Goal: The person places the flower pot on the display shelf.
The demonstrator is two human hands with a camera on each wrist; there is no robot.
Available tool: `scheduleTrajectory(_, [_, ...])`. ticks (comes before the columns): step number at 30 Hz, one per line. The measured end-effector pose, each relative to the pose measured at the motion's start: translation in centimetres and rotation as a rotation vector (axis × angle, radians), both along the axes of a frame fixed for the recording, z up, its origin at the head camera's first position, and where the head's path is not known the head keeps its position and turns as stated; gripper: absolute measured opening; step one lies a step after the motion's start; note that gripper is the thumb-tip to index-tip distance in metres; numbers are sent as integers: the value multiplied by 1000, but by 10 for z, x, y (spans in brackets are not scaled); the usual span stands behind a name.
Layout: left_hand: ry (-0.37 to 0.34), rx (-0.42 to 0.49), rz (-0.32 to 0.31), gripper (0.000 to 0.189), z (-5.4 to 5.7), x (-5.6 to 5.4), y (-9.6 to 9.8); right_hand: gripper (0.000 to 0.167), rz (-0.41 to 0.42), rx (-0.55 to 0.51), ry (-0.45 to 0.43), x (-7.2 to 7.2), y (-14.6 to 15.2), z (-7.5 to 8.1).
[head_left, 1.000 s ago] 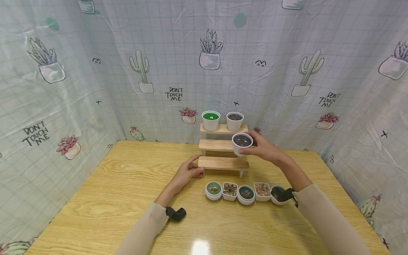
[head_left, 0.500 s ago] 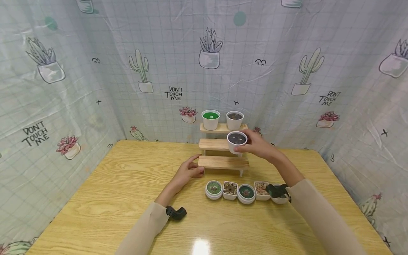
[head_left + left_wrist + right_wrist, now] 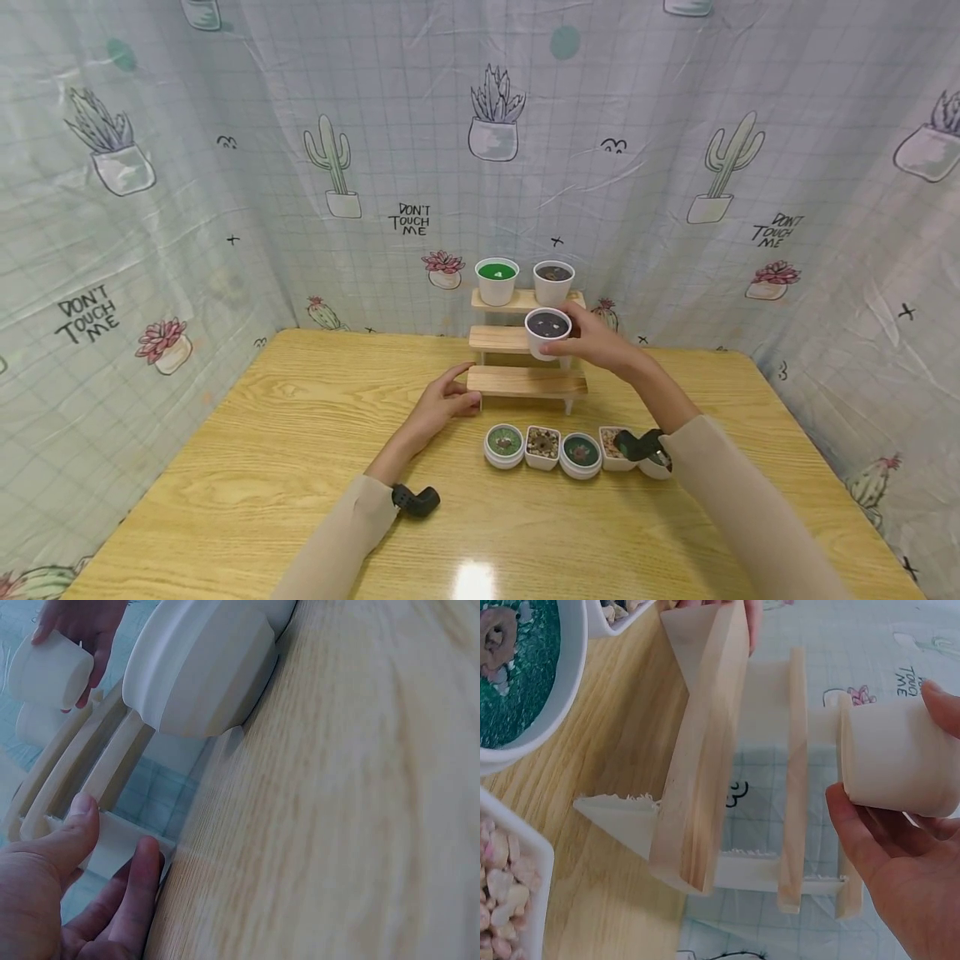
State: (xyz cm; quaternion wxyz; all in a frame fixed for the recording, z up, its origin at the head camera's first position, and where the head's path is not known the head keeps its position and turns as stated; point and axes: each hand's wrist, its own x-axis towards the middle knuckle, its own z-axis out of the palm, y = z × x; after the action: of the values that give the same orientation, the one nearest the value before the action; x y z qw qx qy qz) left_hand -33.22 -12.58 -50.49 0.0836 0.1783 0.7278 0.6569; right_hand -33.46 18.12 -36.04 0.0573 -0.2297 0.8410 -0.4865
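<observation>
Here, I see right hand [image 3: 600,340] holding dark-filled cup [image 3: 545,332], fingers curled round it; left hand [image 3: 441,402] pinches stand [image 3: 525,381] low at one end.

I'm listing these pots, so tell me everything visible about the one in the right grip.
The white pot is round and smooth-sided, perhaps plastic or ceramic, narrowing slightly toward the base. Its dark grey filling shows pale flecks. Roughly upright, it is held from its right by the right grip. In the head view it overlaps the right half of the middle shelf; contact is unclear.
</observation>
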Motion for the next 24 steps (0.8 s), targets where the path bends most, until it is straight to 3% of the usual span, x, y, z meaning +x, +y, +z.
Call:
scheduleTrajectory(9, [0, 8, 9, 71, -1, 0, 0, 67, 21, -14, -1, -5, -7, -3])
scheduleTrajectory(24, [2, 7, -4, 72, 0, 0, 0, 71, -12, 17, -18, -9, -20, -3])
